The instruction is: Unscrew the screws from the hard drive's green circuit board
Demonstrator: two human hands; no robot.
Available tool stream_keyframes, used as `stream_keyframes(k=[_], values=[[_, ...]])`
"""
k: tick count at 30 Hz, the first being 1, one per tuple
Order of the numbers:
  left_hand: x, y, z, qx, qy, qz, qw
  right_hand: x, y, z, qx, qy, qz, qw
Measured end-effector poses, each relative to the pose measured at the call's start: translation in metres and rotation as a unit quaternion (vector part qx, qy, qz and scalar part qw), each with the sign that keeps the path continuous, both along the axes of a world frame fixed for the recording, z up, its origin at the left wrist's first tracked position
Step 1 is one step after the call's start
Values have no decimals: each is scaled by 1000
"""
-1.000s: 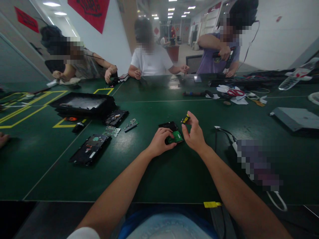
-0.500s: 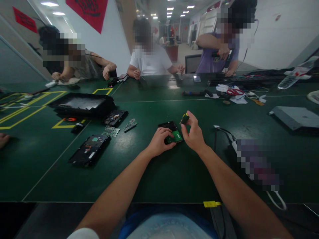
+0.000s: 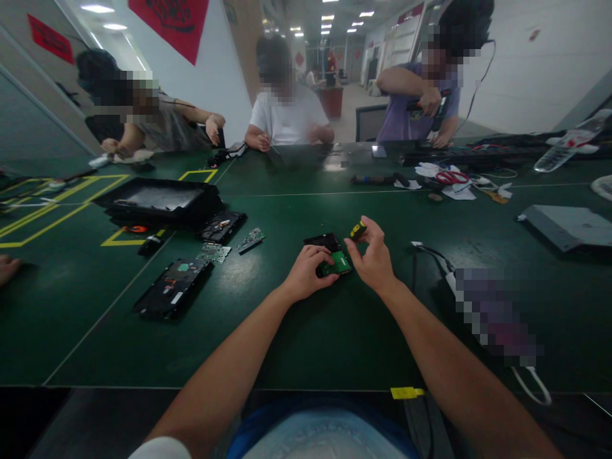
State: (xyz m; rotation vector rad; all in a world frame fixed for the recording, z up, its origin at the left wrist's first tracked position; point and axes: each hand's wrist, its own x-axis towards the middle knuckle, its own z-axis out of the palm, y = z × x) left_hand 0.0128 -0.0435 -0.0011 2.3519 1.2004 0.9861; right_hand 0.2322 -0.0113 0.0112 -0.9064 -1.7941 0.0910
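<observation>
A hard drive [image 3: 341,262] with a green circuit board facing up lies on the green table in front of me. My left hand [image 3: 308,271] grips its near left part, with the thumb along the near edge and fingers over the top. Just right of the drive, my right hand [image 3: 370,252] pinches a short screwdriver [image 3: 357,229] by its black and yellow handle. The screwdriver is tilted, and its tip cannot be made out. A black part [image 3: 329,241] sits against the far side of the drive, partly behind my left fingers.
To the left lie a black drive housing [image 3: 174,287], loose circuit boards [image 3: 251,239] and a large black casing [image 3: 160,197]. A power strip [image 3: 452,280] with a cable is at right, near a grey metal box [image 3: 568,226]. Several people sit or stand across the table.
The screwdriver handle in my right hand has turned and tilted further to the right. My left hand and the drive stay in place. Across the table, a person's hand has drawn back.
</observation>
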Motion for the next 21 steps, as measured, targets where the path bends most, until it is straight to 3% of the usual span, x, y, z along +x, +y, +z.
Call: stream_keyframes(k=[7,12,18,21], values=[[0,1,-2,14,-2,-1,1000,-1,-3,3,-6,-10,24,1000],[0,1,-2,12,1,-2,1000,-1,-1,2,28,-19,-3,999],[0,1,-2,15,-3,-5,1000,0,0,0,-13,-1,23,1000],[0,2,-4,19,-5,-1,1000,-1,-1,0,1,0,19,1000]])
